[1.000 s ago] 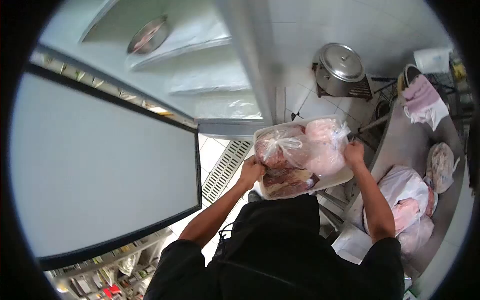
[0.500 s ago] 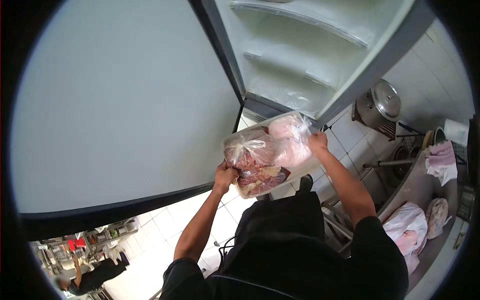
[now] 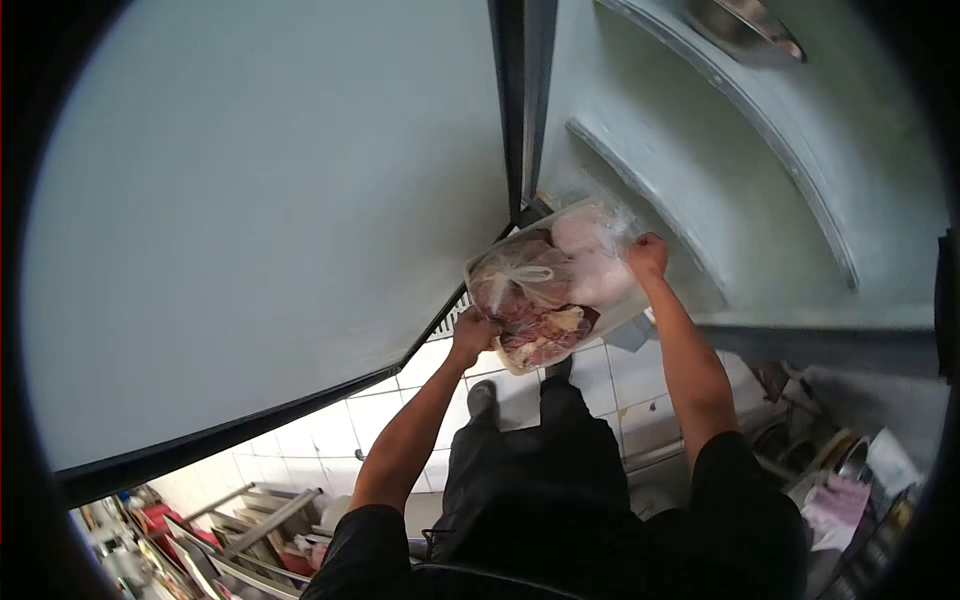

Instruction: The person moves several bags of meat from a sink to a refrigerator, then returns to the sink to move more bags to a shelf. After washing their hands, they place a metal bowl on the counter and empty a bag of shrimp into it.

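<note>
Head view: a white tray (image 3: 632, 312) of bagged meat (image 3: 545, 290) is held level before the open fridge shelves (image 3: 700, 150), left hand (image 3: 474, 335) clamped on its near end, right hand (image 3: 648, 256) on its far end.

both bare arms reach forward and up, elbows slightly bent. the left hand (image 3: 473, 337) curls closed, knuckles toward the camera. the right hand (image 3: 648, 256) is raised higher and farther forward, fingers clenched, wrist straight.

White tray (image 3: 515, 365) carries bagged meat (image 3: 545, 290); metal bowl (image 3: 745, 25) on fridge shelf (image 3: 790, 150).
</note>
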Action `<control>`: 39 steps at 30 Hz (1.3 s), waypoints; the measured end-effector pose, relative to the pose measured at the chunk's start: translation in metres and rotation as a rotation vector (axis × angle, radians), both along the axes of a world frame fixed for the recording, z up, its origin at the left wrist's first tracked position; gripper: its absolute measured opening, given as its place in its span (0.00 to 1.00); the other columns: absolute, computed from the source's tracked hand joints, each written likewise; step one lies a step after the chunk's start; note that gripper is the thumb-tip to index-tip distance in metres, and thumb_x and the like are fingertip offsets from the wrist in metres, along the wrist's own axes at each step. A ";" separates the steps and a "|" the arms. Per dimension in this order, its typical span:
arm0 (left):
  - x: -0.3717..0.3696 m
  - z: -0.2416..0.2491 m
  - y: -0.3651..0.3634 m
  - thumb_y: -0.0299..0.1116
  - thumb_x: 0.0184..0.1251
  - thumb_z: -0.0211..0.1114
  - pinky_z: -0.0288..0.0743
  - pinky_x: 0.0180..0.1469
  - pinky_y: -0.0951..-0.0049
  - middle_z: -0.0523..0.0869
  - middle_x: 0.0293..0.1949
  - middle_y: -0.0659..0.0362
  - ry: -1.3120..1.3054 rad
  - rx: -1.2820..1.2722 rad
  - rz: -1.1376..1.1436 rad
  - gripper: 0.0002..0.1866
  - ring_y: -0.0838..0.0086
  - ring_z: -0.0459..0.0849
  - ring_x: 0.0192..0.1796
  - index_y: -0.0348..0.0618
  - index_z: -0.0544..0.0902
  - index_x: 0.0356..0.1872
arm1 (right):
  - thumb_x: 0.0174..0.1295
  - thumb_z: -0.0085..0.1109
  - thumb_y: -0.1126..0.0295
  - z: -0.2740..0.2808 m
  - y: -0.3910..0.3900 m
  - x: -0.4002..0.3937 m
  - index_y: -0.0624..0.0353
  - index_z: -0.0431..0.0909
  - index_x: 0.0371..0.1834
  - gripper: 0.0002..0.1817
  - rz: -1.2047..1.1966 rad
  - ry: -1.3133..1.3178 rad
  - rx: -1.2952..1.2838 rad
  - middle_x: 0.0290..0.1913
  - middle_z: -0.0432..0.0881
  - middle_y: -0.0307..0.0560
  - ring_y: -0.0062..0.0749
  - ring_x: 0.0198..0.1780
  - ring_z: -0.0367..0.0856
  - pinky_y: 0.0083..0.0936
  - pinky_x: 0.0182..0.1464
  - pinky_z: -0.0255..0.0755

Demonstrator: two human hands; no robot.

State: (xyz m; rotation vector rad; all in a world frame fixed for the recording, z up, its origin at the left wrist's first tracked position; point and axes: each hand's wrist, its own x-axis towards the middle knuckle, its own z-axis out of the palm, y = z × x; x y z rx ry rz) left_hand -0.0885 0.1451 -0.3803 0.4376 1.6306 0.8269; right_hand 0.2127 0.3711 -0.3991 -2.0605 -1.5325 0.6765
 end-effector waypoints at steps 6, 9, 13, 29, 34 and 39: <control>0.004 -0.026 0.001 0.26 0.48 0.66 0.81 0.26 0.69 0.84 0.32 0.54 0.069 0.097 0.023 0.13 0.70 0.85 0.29 0.35 0.79 0.37 | 0.57 0.52 0.35 -0.046 0.015 0.004 0.51 0.66 0.69 0.42 0.249 -0.577 -0.121 0.74 0.59 0.52 0.49 0.72 0.60 0.40 0.73 0.53; 0.015 -0.021 0.012 0.27 0.49 0.65 0.80 0.26 0.70 0.83 0.29 0.54 0.121 0.089 0.024 0.11 0.72 0.83 0.27 0.35 0.79 0.34 | 0.60 0.49 0.35 -0.112 0.038 0.019 0.49 0.57 0.74 0.44 0.284 -0.190 0.112 0.76 0.54 0.49 0.48 0.75 0.54 0.39 0.74 0.49; 0.028 -0.020 0.022 0.30 0.51 0.65 0.79 0.26 0.70 0.83 0.26 0.55 0.090 0.138 0.030 0.10 0.72 0.83 0.26 0.35 0.79 0.32 | 0.59 0.50 0.34 -0.119 0.046 0.032 0.49 0.56 0.75 0.45 0.280 0.015 0.126 0.77 0.53 0.49 0.48 0.76 0.52 0.40 0.74 0.49; 0.052 -0.030 0.010 0.33 0.54 0.69 0.79 0.27 0.67 0.81 0.28 0.53 0.084 0.130 0.108 0.14 0.70 0.83 0.29 0.34 0.75 0.33 | 0.44 0.65 0.36 0.060 -0.009 -0.110 0.52 0.62 0.72 0.52 0.013 -0.293 -0.409 0.70 0.65 0.53 0.49 0.71 0.62 0.50 0.68 0.57; 0.061 -0.047 0.015 0.30 0.50 0.71 0.78 0.24 0.66 0.81 0.28 0.54 0.095 0.085 0.131 0.14 0.69 0.82 0.26 0.36 0.75 0.33 | 0.47 0.66 0.47 -0.018 0.018 -0.069 0.55 0.69 0.66 0.42 0.144 -0.222 -0.116 0.64 0.74 0.55 0.51 0.65 0.71 0.50 0.64 0.64; 0.074 -0.049 0.020 0.29 0.48 0.70 0.80 0.25 0.67 0.81 0.28 0.52 0.075 -0.001 0.274 0.13 0.69 0.83 0.27 0.35 0.75 0.31 | 0.55 0.59 0.61 -0.088 0.023 0.014 0.61 0.76 0.54 0.24 0.361 -0.347 -0.120 0.46 0.82 0.53 0.44 0.51 0.80 0.40 0.52 0.75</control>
